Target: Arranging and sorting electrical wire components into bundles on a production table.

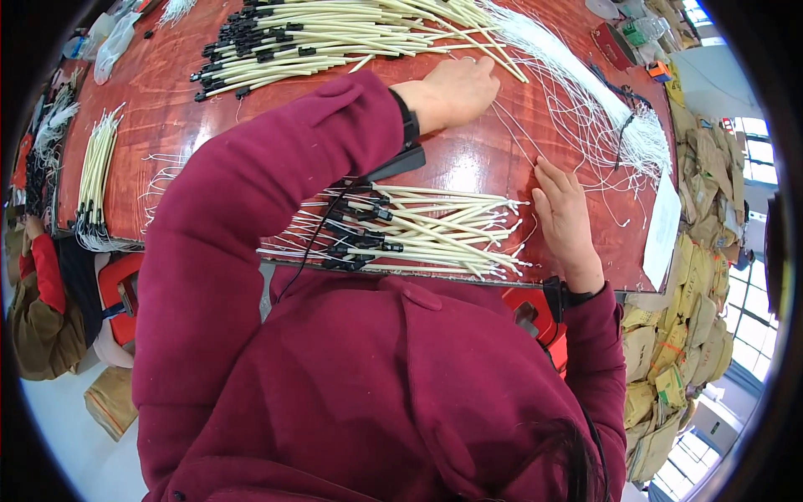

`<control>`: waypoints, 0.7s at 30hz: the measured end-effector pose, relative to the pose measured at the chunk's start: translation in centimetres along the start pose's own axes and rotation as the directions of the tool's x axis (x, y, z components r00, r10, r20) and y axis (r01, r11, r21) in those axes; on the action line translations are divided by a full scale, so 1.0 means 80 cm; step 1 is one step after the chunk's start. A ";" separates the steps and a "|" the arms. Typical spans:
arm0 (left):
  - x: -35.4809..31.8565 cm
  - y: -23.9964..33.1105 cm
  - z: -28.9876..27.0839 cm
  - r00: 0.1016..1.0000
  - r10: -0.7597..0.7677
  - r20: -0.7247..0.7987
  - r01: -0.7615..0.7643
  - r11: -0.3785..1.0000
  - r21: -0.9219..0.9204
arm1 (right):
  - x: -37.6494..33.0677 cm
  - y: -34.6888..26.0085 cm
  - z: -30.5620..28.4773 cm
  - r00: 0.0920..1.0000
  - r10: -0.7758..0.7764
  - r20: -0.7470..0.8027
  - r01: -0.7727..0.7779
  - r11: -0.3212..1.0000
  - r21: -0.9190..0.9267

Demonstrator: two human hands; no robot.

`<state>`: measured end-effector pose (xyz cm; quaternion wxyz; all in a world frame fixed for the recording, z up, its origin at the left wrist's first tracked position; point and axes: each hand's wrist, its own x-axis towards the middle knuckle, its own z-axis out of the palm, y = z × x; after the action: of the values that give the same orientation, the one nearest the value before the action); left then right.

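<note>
Thin white strings (577,109) lie fanned across the far right of the red-brown table (167,117), and I judge the step in hand to be picking single strands out of that loose spread. My left hand (452,90) reaches far over the table, palm down, fingers flat on the strands just below the big heap of cream tubes with black ends (335,42); it looks pressed onto them rather than closed, though what the fingertips pinch I cannot tell. My right hand (565,213) rests nearer, fingers extended and loose on the table beside one taut strand, gripping nothing that I can see. Between the hands and my chest sits a smaller bundle of cream tubes (410,234), black ends to the left, strings trailing right.

To do this well, I would hold the strand down with one hand and draw it out slowly with the other, so that its neighbours do not drag along and tangle.

The table is glossy and throws glare. Another bundle of tubes (96,176) lies at its left edge, where a second person in a red sleeve (46,268) sits. Stacked brown packages (669,351) fill the right, by bright windows (753,151).
</note>
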<state>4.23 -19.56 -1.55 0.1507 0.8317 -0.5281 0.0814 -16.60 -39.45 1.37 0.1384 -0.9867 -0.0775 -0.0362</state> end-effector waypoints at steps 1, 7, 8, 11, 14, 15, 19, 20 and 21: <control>0.006 -0.004 0.003 0.998 -0.030 0.052 0.030 1.000 0.004 | -0.001 0.000 -0.001 1.000 -0.003 0.003 0.003 1.000 -0.003; -0.026 -0.011 0.004 0.999 0.053 -0.003 -0.053 0.999 0.010 | 0.002 -0.007 -0.004 0.998 0.006 0.064 -0.002 0.998 -0.056; -0.035 -0.007 -0.007 0.999 0.053 0.000 -0.053 0.998 0.018 | -0.001 -0.006 -0.002 0.998 0.008 0.058 -0.005 0.998 -0.056; -0.064 0.006 -0.042 0.957 -0.200 0.210 0.258 0.918 -0.302 | 0.005 0.002 0.000 0.999 -0.029 0.042 0.031 0.999 -0.037; -0.102 0.003 -0.053 0.941 -0.315 0.123 0.338 0.854 -0.395 | 0.018 0.004 0.002 0.995 -0.097 0.028 0.097 0.995 -0.007; -0.116 -0.001 -0.057 0.924 -0.373 0.083 0.370 0.817 -0.443 | 0.025 0.001 0.004 0.990 -0.136 0.040 0.136 0.991 0.005; -0.167 -0.024 -0.072 0.898 -0.435 0.065 0.428 0.829 -0.361 | 0.044 -0.014 0.006 0.969 -0.236 0.074 0.234 0.972 0.032; -0.178 -0.027 -0.073 0.893 -0.445 0.064 0.437 0.827 -0.353 | 0.048 -0.017 0.009 0.962 -0.259 0.084 0.257 0.966 0.038; -0.188 -0.028 -0.073 0.871 -0.481 0.098 0.485 0.814 -0.320 | 0.052 -0.020 0.011 0.955 -0.282 0.094 0.279 0.959 0.044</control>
<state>-0.07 -3.84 -0.89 0.3018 0.9009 -0.3068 -0.0556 -12.74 -37.07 1.36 0.1427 -0.9641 -0.2239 -0.0050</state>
